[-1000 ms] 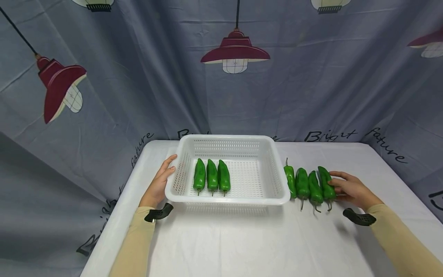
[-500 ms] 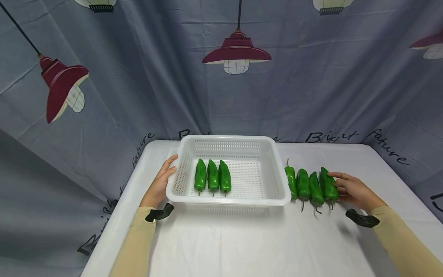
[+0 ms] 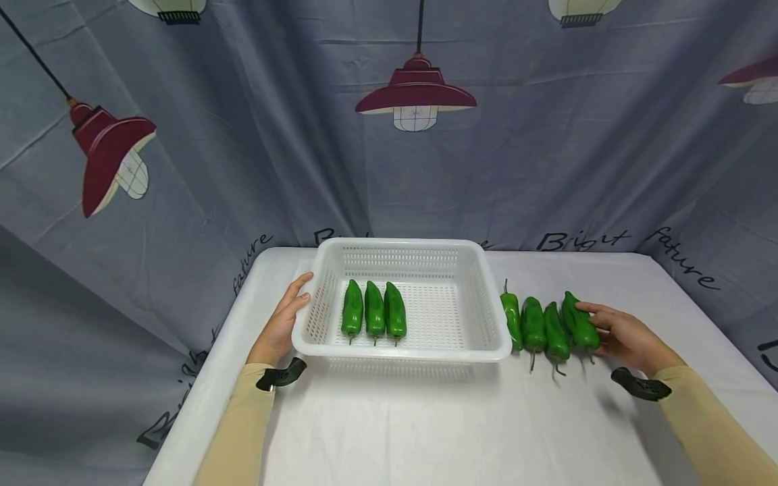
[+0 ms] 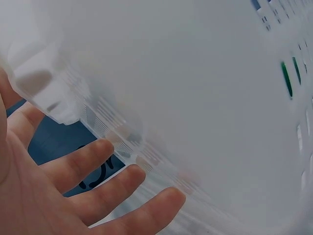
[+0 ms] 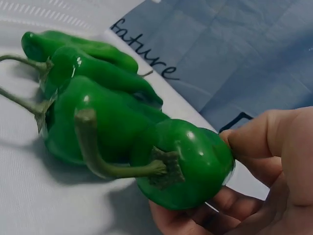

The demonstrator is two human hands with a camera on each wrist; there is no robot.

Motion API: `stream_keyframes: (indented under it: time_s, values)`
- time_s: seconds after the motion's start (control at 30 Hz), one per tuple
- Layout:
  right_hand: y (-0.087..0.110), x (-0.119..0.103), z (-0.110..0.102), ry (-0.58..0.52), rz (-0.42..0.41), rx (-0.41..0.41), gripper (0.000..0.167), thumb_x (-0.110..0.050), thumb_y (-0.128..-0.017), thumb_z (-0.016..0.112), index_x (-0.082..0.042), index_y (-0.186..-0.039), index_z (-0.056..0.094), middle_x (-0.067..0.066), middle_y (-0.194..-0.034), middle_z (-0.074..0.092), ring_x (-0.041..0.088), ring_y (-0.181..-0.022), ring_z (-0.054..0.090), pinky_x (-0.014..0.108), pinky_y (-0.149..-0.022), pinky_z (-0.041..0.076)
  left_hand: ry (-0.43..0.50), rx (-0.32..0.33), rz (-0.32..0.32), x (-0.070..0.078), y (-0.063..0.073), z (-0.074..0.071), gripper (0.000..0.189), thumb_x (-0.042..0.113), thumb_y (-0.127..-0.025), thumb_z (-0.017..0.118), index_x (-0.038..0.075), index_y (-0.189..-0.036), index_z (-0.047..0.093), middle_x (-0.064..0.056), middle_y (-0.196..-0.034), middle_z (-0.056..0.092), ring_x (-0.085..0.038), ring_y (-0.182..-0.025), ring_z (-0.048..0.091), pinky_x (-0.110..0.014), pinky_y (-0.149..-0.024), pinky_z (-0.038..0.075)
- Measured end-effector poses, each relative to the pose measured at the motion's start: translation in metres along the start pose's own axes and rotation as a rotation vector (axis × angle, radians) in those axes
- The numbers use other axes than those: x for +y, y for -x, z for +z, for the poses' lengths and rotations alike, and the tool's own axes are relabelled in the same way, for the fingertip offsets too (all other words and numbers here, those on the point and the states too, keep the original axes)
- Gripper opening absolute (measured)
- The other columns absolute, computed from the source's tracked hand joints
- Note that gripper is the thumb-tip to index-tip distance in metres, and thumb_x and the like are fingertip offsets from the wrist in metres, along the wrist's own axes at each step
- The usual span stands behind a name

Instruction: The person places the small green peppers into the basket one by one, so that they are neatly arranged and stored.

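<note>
My right hand (image 3: 632,337) holds the rightmost green pepper (image 3: 580,325) between thumb and fingers. Seen from the right wrist, this pepper (image 5: 188,161) has its curved stem towards the camera, with fingers wrapped under its side. Several other green peppers (image 3: 533,324) lie side by side to its left, stems mostly towards me. At the left end of a white plastic basket (image 3: 401,354), my left hand (image 3: 281,327) rests with its fingers spread along the outer wall. The left wrist view has these fingers (image 4: 122,181) loosely extended by the basket's slotted side. Three peppers (image 3: 374,310) lie in the basket's left half.
A white cloth covers the table (image 3: 425,425). Behind it hangs a grey-blue curtain (image 3: 267,135) printed with lamps and lettering. The basket's right wall stands close to the leftmost loose pepper (image 3: 511,317).
The rightmost pepper has tilted, its stem end swinging right, away from its neighbour, as my right hand shifts slightly right. My left hand keeps its place at the basket.
</note>
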State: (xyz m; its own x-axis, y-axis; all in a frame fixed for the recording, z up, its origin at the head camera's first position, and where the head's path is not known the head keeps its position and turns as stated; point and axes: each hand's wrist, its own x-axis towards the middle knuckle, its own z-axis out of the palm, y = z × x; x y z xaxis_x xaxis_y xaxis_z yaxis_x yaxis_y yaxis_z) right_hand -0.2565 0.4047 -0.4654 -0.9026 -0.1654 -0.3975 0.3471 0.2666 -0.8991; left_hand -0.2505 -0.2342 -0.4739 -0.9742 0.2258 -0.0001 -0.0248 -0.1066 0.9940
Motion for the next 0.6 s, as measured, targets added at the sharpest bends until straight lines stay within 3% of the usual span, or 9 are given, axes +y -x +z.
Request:
stream_keyframes:
  time_s: [0.1, 0.2, 0.43, 0.6]
  values:
    - [0.000, -0.003, 0.001, -0.064, -0.033, -0.022, 0.034, -0.022, -0.110, 0.043, -0.050, -0.124, 0.057, -0.006, -0.136, 0.050, -0.007, -0.096, 0.059, 0.029, -0.083, 0.056, 0.000, -0.001, 0.002, -0.001, 0.000, 0.000, 0.053, 0.030, -0.111, 0.035, 0.023, -0.160, 0.016, -0.006, -0.163, 0.024, -0.006, -0.129, 0.045, -0.021, -0.099, 0.047]
    - [0.000, -0.008, 0.005, -0.104, -0.061, -0.042, 0.029, -0.023, -0.108, 0.049, -0.048, -0.121, 0.058, -0.030, -0.113, 0.050, -0.006, -0.097, 0.062, 0.028, -0.082, 0.057, -0.001, 0.001, 0.010, -0.001, 0.001, 0.000, 0.053, 0.031, -0.111, 0.035, 0.022, -0.160, 0.017, -0.006, -0.161, 0.027, -0.004, -0.126, 0.048, -0.021, -0.099, 0.047]
    - [0.002, -0.022, 0.018, -0.109, -0.075, -0.054, 0.031, -0.022, -0.107, 0.052, -0.046, -0.126, 0.056, -0.024, -0.117, 0.049, -0.004, -0.099, 0.061, 0.027, -0.083, 0.056, -0.003, 0.007, 0.013, 0.000, 0.002, 0.001, 0.052, 0.031, -0.111, 0.034, 0.022, -0.160, 0.017, -0.008, -0.162, 0.026, -0.004, -0.126, 0.049, -0.020, -0.099, 0.048]
    - [0.003, -0.033, 0.025, -0.162, -0.104, -0.059, 0.031, -0.018, -0.107, 0.051, -0.044, -0.121, 0.060, -0.026, -0.108, 0.058, 0.001, -0.096, 0.064, 0.027, -0.079, 0.056, -0.015, -0.007, 0.017, 0.001, 0.001, 0.000, 0.052, 0.032, -0.111, 0.034, 0.022, -0.159, 0.017, -0.012, -0.164, 0.024, -0.007, -0.128, 0.048, -0.020, -0.099, 0.047]
